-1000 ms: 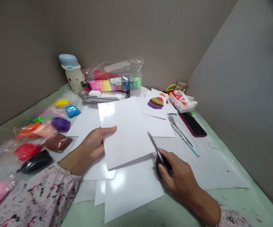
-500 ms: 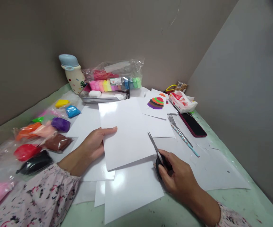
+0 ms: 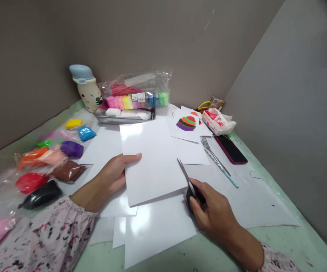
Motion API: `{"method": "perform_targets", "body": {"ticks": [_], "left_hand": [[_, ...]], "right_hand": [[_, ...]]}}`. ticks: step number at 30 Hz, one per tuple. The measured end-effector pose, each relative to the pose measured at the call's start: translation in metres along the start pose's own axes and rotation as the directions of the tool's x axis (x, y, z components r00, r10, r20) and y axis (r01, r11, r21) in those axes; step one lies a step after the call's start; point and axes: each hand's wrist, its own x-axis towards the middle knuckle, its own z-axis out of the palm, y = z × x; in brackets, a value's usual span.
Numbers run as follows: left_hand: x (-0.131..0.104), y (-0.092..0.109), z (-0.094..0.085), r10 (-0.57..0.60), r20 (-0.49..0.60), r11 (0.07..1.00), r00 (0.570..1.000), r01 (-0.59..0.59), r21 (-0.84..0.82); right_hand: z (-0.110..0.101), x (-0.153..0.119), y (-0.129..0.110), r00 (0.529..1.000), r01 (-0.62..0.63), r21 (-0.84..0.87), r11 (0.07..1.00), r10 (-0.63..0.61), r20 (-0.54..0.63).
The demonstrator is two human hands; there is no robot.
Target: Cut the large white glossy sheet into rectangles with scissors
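A blank white sheet [image 3: 155, 166] is held up by its left edge in my left hand [image 3: 115, 173], thumb on top and fingers beneath. My right hand [image 3: 214, 207] is closed around the black handles of a pair of scissors [image 3: 184, 169]. The blades point up and away, close to the sheet's lower right edge, and look nearly closed. More white sheets [image 3: 158, 234] lie below on the table. Behind the held sheet is a card with a striped, coloured dome shape [image 3: 186, 124].
Bagged coloured clay [image 3: 68, 170] covers the left side. A bottle [image 3: 88, 90], a tray [image 3: 112, 120] and a clear bag of clay [image 3: 138, 98] stand at the back. On the right are a fork [image 3: 214, 154], a phone [image 3: 231, 150] and a tissue pack [image 3: 218, 122].
My left hand and the held sheet have shifted very slightly to the right. My right hand and the scissors have hardly moved.
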Motion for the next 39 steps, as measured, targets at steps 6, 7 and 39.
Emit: {"method": "perform_targets", "body": {"ticks": [6, 7, 39], "left_hand": [[-0.0002, 0.0010, 0.0005, -0.006, -0.010, 1.000, 1.000, 0.006, -0.003], [-0.0004, 0.0011, 0.0005, -0.010, -0.008, 1.000, 1.000, 0.010, 0.000], [0.0005, -0.0045, -0.0005, 0.019, 0.019, 1.000, 1.000, -0.020, 0.011]], "right_hand": [[0.0003, 0.0000, -0.0005, 1.000, 0.020, -0.012, 1.000, -0.020, -0.015], [0.0003, 0.0001, -0.0006, 1.000, 0.021, -0.015, 1.000, -0.022, -0.015], [-0.0005, 0.0004, -0.0008, 1.000, 0.003, -0.019, 1.000, -0.004, -0.019]]}}
